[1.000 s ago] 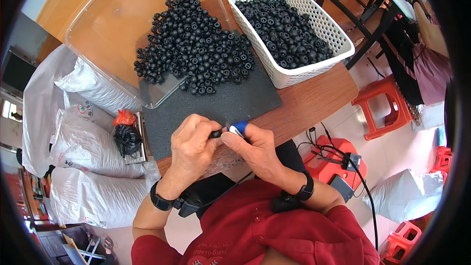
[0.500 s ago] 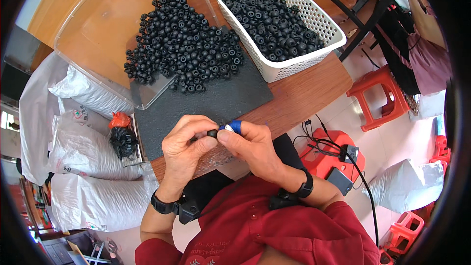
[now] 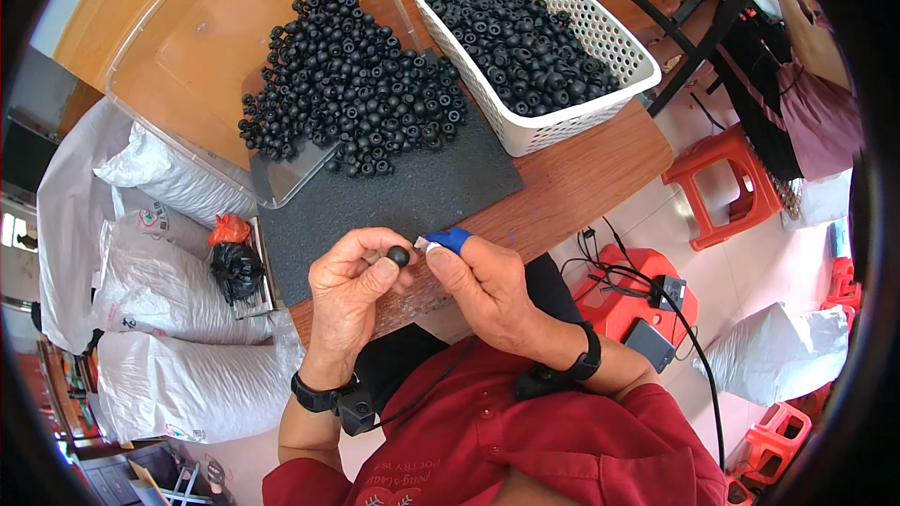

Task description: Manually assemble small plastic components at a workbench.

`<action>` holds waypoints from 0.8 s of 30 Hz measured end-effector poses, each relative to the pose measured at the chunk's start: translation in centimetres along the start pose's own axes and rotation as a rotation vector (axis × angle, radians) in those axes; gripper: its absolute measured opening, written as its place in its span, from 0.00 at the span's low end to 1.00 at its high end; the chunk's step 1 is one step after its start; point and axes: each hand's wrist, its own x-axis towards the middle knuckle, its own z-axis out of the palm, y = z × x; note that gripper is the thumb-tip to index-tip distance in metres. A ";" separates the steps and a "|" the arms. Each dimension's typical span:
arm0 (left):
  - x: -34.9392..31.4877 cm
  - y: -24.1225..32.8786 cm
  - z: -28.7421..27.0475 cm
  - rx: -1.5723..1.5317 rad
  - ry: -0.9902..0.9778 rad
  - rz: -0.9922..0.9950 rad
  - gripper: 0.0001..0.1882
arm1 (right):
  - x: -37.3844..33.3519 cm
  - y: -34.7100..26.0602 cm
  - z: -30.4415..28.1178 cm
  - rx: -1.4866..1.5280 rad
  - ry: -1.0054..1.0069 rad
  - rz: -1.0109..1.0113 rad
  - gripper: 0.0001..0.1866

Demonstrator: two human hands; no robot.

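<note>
Left hand [image 3: 347, 283]: pinches one round black piece [image 3: 398, 256] | right hand [image 3: 486, 289], just beside: pinches one small pale thing [image 3: 425, 245] (it is mostly hidden)

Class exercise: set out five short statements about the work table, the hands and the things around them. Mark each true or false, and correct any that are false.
1. The left hand holds a round black piece. True.
2. The white basket is empty. False: it holds many black pieces.
3. A blue covering is on a finger of the right hand. True.
4. The loose pile of black pieces is to the right of the white basket. False: it is to the left.
5. The person's shirt is green. False: it is dark red.
</note>
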 end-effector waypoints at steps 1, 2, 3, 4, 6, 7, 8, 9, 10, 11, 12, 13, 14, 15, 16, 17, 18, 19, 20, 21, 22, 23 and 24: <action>0.0 -0.2 -0.1 -0.042 -0.028 -0.012 0.13 | 0.1 -0.1 0.0 -0.010 0.003 -0.031 0.10; 0.0 -0.3 -0.2 -0.085 -0.057 -0.025 0.14 | 0.2 -0.2 0.1 -0.011 0.004 -0.031 0.10; -0.1 -0.2 -0.1 -0.085 -0.057 -0.026 0.14 | 0.3 -0.2 0.2 0.001 0.011 -0.080 0.10; -0.1 -0.2 0.1 -0.106 -0.059 -0.035 0.14 | 0.3 -0.2 0.3 0.014 0.018 -0.130 0.10; -0.2 -0.2 0.3 -0.127 -0.061 -0.044 0.14 | 0.1 0.2 0.5 -0.015 0.029 -0.142 0.10; -0.3 -0.2 0.4 -0.133 -0.055 -0.056 0.14 | 0.1 0.5 0.6 -0.043 0.039 -0.155 0.10; -0.3 -0.2 0.4 -0.139 -0.050 -0.067 0.14 | 0.1 0.6 0.5 -0.043 0.039 -0.155 0.10; -0.3 -0.3 0.4 -0.139 -0.050 -0.067 0.14 | 0.1 0.6 0.5 -0.067 0.034 -0.168 0.10; -0.3 -0.3 0.4 -0.135 -0.055 -0.063 0.14 | 0.0 0.7 0.5 -0.090 0.029 -0.181 0.11; -0.3 -0.3 0.4 -0.130 -0.060 -0.059 0.14 | 0.1 0.8 0.5 -0.090 0.029 -0.181 0.11; -0.4 -0.3 0.4 -0.130 -0.060 -0.059 0.14 | 0.1 0.8 0.5 -0.103 0.030 -0.196 0.11; -0.4 -0.3 0.4 -0.131 -0.062 -0.059 0.14 | 0.1 0.9 0.5 -0.116 0.032 -0.210 0.12; -0.4 -0.4 0.4 -0.132 -0.065 -0.059 0.15 | 0.0 1.0 0.6 -0.116 0.032 -0.210 0.12; -0.3 -0.4 0.4 -0.132 -0.065 -0.059 0.15 | 0.0 1.1 0.6 -0.137 0.036 -0.215 0.12; -0.3 -0.5 0.3 -0.134 -0.066 -0.063 0.15 | -0.1 1.2 0.6 -0.158 0.040 -0.220 0.12; -0.3 -0.5 0.3 -0.135 -0.067 -0.067 0.15 | -0.1 1.2 0.6 -0.158 0.039 -0.220 0.12; -0.3 -0.5 0.3 -0.135 -0.066 -0.067 0.15 | 0.0 1.2 0.6 -0.175 0.043 -0.235 0.12; -0.3 -0.4 0.4 -0.139 -0.058 -0.074 0.15 | 0.0 1.2 0.6 -0.192 0.046 -0.249 0.12; -0.3 -0.3 0.4 -0.142 -0.050 -0.081 0.15 | 0.0 1.2 0.6 -0.192 0.045 -0.249 0.12; -0.3 -0.4 0.4 -0.143 -0.050 -0.081 0.15 | 0.1 1.2 0.7 -0.200 0.048 -0.276 0.12; -0.3 -0.4 0.3 -0.151 -0.054 -0.089 0.15 | 0.1 1.2 0.7 -0.208 0.052 -0.303 0.12; -0.3 -0.4 0.3 -0.160 -0.060 -0.097 0.15 | 0.1 1.3 0.7 -0.208 0.051 -0.303 0.12; -0.3 -0.4 0.2 -0.161 -0.060 -0.097 0.15 | 0.0 1.4 0.7 -0.231 0.054 -0.322 0.12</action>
